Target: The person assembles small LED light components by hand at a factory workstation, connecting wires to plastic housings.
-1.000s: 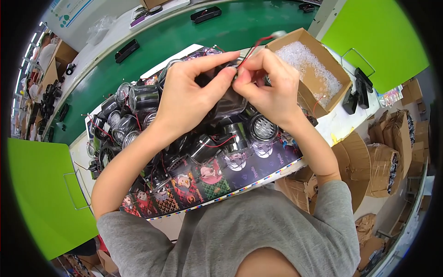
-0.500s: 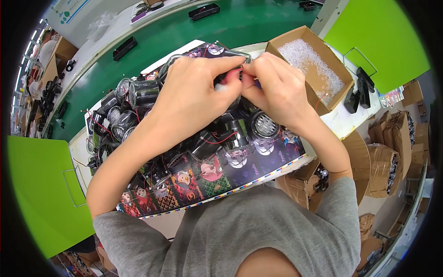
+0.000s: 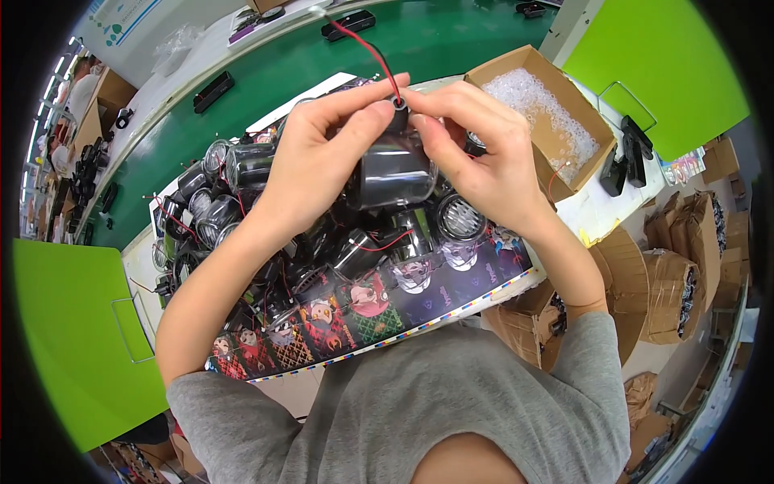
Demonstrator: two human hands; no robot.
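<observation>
Between my two hands is a dark, cylindrical lamp unit (image 3: 397,173) with a glossy clear shell and a narrow black neck. A red and black wire pair (image 3: 377,56) comes out of the neck's hole and ends in a small white plug. My left hand (image 3: 318,157) pinches the neck from the left, thumb and forefinger against it. From the other side, my right hand (image 3: 488,149) has its thumb and forefinger tips at the neck. Below and left lies a heap of similar lamp units (image 3: 250,165), several with red wires.
The heap rests on a sheet printed with cartoon figures (image 3: 367,302). At right stands a cardboard box (image 3: 576,121) of small clear plastic pieces, with black parts (image 3: 633,153) beside it. A green conveyor belt (image 3: 451,40) carrying black parts runs behind. Green panels (image 3: 76,339) flank the bench.
The lamp unit has come into view between my hands, its neck and wires pointing away from me. My fingers have spread from a tight pinch, and black parts on the belt have shifted slightly left.
</observation>
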